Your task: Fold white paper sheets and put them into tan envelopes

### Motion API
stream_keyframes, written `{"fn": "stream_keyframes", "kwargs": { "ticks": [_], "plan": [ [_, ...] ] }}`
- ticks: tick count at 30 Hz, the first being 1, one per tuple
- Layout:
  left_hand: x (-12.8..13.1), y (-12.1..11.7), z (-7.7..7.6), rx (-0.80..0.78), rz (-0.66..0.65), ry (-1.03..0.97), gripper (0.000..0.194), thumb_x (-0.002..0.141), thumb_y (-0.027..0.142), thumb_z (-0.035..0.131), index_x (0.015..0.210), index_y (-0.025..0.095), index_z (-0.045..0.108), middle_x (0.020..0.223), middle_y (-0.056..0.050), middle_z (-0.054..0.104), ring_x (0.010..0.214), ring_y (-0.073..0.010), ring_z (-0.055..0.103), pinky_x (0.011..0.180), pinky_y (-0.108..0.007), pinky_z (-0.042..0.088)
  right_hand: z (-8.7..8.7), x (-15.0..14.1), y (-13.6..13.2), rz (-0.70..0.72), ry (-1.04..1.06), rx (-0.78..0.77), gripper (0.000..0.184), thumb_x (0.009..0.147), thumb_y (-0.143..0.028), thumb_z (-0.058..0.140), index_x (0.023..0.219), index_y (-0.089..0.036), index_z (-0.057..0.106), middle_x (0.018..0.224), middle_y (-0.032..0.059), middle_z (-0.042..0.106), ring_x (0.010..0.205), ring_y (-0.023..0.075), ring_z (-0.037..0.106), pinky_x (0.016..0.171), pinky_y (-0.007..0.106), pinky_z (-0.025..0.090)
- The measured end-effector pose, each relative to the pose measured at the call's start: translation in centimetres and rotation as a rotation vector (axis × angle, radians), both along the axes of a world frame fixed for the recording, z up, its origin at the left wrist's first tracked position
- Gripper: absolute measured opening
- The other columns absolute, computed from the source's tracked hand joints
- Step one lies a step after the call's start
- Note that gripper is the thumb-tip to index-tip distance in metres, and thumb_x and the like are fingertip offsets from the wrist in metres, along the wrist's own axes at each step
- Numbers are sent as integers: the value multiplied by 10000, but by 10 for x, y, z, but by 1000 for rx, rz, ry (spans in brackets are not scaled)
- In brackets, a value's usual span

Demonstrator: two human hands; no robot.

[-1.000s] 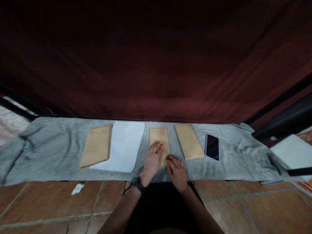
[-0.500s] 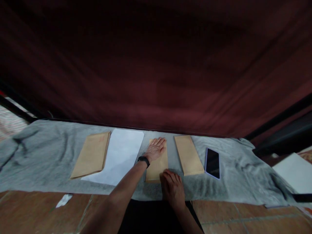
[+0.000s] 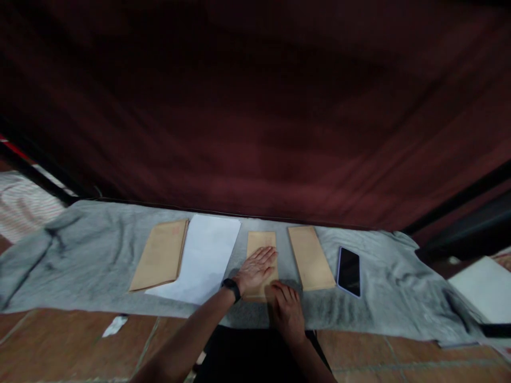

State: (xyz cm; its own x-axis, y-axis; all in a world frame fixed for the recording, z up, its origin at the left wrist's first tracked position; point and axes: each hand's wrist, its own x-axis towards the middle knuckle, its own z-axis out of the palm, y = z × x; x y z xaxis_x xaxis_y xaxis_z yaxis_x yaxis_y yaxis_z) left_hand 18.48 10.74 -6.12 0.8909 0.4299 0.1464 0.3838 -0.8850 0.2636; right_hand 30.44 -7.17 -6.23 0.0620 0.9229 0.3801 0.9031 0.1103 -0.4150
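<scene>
Laying a flat left hand (image 3: 257, 267) on a brown envelope (image 3: 261, 239)

The envelope lies lengthwise just below the middle of the frame, on a grey cloth (image 3: 383, 303) that runs from side to side. The left hand is open and palm down across it, fingers stretched out toward the right of the frame; a dark wristband (image 3: 230, 290) circles the wrist. The right hand (image 3: 289, 314) is at the envelope's lower right edge with its fingers bent; whether they pinch the paper or only rest there, I cannot tell.

To the left of the envelope, apart from it, lie white sheets (image 3: 207, 252), their left side partly covered by a larger brown paper stack (image 3: 162, 255). To its right, a second brown envelope (image 3: 312, 260) lies tilted, its top leaning left. Just beside that one's lower end is a phone (image 3: 349, 271) with a dark screen and a lilac edge.

Dark red fabric (image 3: 255, 133) fills the upper part of the frame. At lower left, a crumpled white scrap (image 3: 114, 325) lies on the brown tiled floor (image 3: 75, 346).
</scene>
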Motion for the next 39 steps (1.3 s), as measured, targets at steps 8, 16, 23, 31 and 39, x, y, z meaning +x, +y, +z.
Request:
{"fn": "stream_keyframes", "kwargs": {
  "ticks": [8,16,23,31,39],
  "plan": [
    [-27,-49,9,-24,-41,-43,522,1052,324,312,1555,188,313,1620,-91,353,1512,-187,272,1248,-416,207,0,0,1,-6,-16,27,419,912,-79,472,1275,-246,597,1228,70,668,1091,242,607,926,396,471],
    [-58,-85,17,-20,-79,-18,619,1034,400,405,1580,167,231,1636,-115,313,1521,-218,249,1247,-411,212,-4,10,1,30,103,-11,370,940,-98,436,1219,-243,631,1230,61,682,1154,221,615,974,411,492],
    [-74,-95,14,-39,-91,-3,614,1001,432,488,1538,168,347,1580,-133,417,1492,-256,318,1236,-426,240,12,14,36,267,33,-34,405,1023,-200,399,1394,-220,560,1427,79,594,1357,191,507,1123,423,447],
    [-74,-92,19,-98,-128,25,654,989,490,491,1555,208,322,1598,-112,392,1486,-277,328,1222,-450,266,6,16,109,432,-330,-201,456,1052,-285,399,1505,-241,430,1606,51,371,1492,186,308,1231,427,277],
    [-74,-92,24,-110,-128,-1,697,975,489,523,1581,265,260,1642,-80,308,1507,-293,283,1226,-480,265,3,30,175,240,-291,-225,495,1050,-320,386,1540,-256,370,1599,35,377,1485,184,328,1247,435,224]
  ]
}}
